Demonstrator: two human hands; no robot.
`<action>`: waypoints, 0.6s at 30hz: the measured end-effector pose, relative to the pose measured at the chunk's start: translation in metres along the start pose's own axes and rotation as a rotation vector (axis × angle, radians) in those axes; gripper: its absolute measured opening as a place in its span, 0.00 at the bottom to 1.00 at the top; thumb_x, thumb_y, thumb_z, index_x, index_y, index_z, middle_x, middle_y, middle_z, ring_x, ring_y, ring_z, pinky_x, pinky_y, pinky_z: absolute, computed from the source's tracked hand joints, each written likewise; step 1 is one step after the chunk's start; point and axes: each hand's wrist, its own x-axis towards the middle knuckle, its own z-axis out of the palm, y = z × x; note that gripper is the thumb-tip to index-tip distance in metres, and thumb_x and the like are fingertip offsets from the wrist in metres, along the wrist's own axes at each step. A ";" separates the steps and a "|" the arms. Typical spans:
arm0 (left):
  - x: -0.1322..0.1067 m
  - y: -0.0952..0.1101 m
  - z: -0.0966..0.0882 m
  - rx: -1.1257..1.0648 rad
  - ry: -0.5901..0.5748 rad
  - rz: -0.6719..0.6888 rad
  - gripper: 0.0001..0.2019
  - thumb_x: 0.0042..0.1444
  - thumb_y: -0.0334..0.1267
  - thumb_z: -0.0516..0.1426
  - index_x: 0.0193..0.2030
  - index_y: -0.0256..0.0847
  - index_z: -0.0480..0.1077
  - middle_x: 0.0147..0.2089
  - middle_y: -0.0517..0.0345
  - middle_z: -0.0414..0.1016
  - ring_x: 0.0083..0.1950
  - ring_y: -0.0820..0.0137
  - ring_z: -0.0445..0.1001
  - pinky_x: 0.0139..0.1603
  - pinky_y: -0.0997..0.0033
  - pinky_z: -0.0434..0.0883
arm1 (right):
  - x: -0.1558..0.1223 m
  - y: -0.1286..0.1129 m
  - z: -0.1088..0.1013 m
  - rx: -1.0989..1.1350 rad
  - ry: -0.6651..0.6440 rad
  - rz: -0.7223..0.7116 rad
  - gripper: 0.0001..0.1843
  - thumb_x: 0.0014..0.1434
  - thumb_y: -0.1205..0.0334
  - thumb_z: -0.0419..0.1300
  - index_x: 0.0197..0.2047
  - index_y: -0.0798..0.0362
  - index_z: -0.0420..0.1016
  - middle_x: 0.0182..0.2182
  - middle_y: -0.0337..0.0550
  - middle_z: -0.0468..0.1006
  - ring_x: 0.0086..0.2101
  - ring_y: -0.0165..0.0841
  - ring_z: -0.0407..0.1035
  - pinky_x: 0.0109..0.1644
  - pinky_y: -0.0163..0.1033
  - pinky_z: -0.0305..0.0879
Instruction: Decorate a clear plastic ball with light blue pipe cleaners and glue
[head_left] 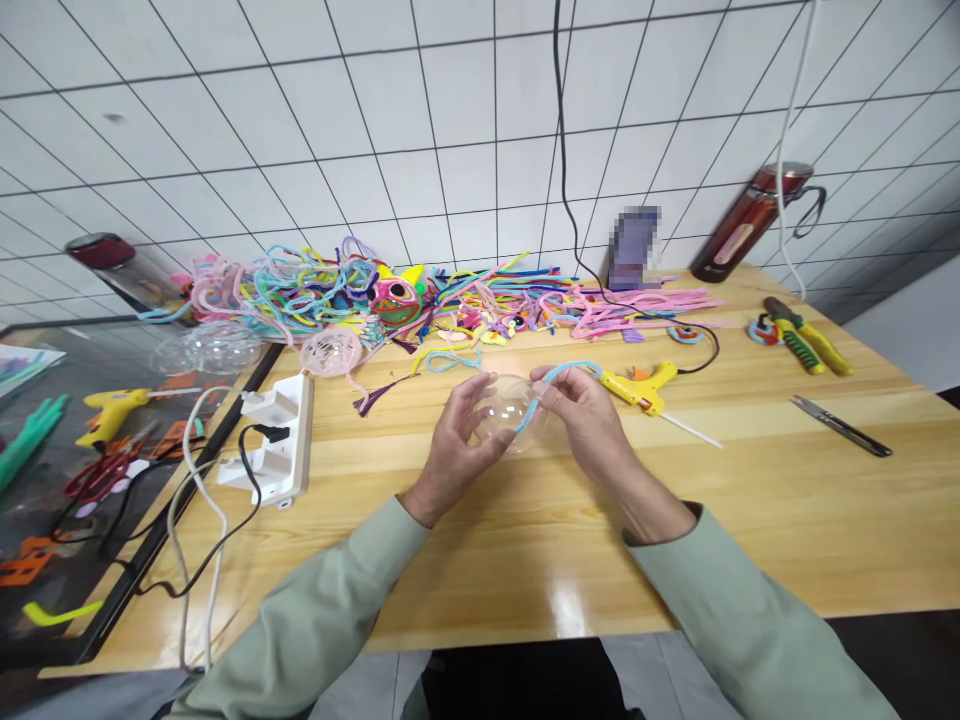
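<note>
My left hand (466,435) is wrapped round a clear plastic ball (504,408), holding it just above the wooden table. Its thumb presses near the lower end of a light blue pipe cleaner (574,366) that lies along the ball's surface. With thumb and fingers pinched, my right hand (577,408) grips the same pipe cleaner at the ball's right side. The pipe cleaner's free end arches over the right fingers toward a yellow glue gun (641,388), which lies on the table beside that hand.
Bundled pipe cleaners (315,290) line the wall, with a decorated ball (395,298) among them. A white power strip (281,440) with cords stands at left. Pliers (806,335), a utility knife (841,425) and a red flask (750,225) are at right. A second glue gun (112,412) lies at far left.
</note>
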 end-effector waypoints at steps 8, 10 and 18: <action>0.001 0.000 0.001 -0.117 -0.058 -0.008 0.34 0.61 0.51 0.70 0.69 0.48 0.65 0.74 0.43 0.68 0.73 0.52 0.70 0.70 0.49 0.74 | -0.002 -0.006 -0.002 0.265 -0.158 0.283 0.21 0.52 0.49 0.78 0.47 0.46 0.83 0.51 0.43 0.85 0.49 0.40 0.77 0.52 0.43 0.72; 0.001 0.000 0.001 -0.123 -0.086 0.018 0.33 0.63 0.50 0.68 0.70 0.48 0.64 0.75 0.44 0.67 0.73 0.53 0.71 0.71 0.48 0.74 | -0.003 -0.007 -0.002 0.328 -0.219 0.349 0.22 0.54 0.50 0.77 0.50 0.46 0.84 0.53 0.44 0.85 0.51 0.41 0.78 0.52 0.43 0.74; 0.004 -0.004 -0.006 0.349 -0.153 0.406 0.37 0.67 0.52 0.63 0.77 0.49 0.55 0.75 0.40 0.62 0.78 0.49 0.62 0.78 0.39 0.63 | -0.005 -0.001 0.000 0.447 -0.299 0.391 0.23 0.62 0.47 0.72 0.57 0.46 0.83 0.63 0.47 0.81 0.58 0.44 0.77 0.55 0.46 0.78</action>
